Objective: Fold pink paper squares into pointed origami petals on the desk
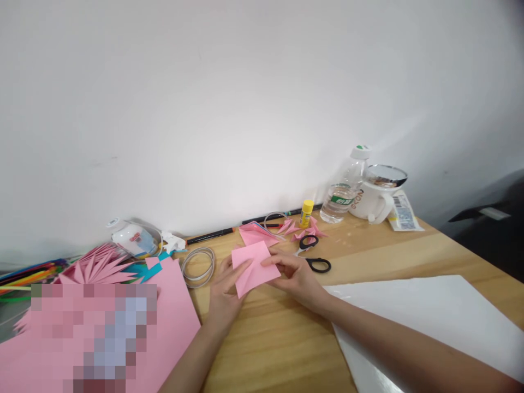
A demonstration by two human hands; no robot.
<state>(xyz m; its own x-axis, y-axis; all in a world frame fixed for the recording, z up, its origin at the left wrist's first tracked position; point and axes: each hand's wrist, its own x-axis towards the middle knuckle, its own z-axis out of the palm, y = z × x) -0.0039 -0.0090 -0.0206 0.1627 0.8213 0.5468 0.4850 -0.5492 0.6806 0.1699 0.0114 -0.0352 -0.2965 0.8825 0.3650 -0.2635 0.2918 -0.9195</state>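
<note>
A small pink square of paper (254, 277) with a crease across it is held up above the wooden table. My left hand (227, 289) grips its left and lower edge, thumb on top. On the right edge, my right hand (297, 275) pinches it, with the other fingers behind the sheet and partly hidden. Just beyond my right hand lie black-handled scissors (318, 265), their blades partly hidden. Behind the square rest folded pink paper (256, 233) and several pink paper pieces (313, 228) around a yellow glue stick (306, 213).
A water bottle (343, 191) and white mug (374, 199) stand at the back right. A white sheet (429, 311) lies under my right forearm. Left are a cable coil (198, 267), a large pink sheet (180, 316), a pink paper fan (96, 266) and a white bottle (135, 238). One patch is pixelated.
</note>
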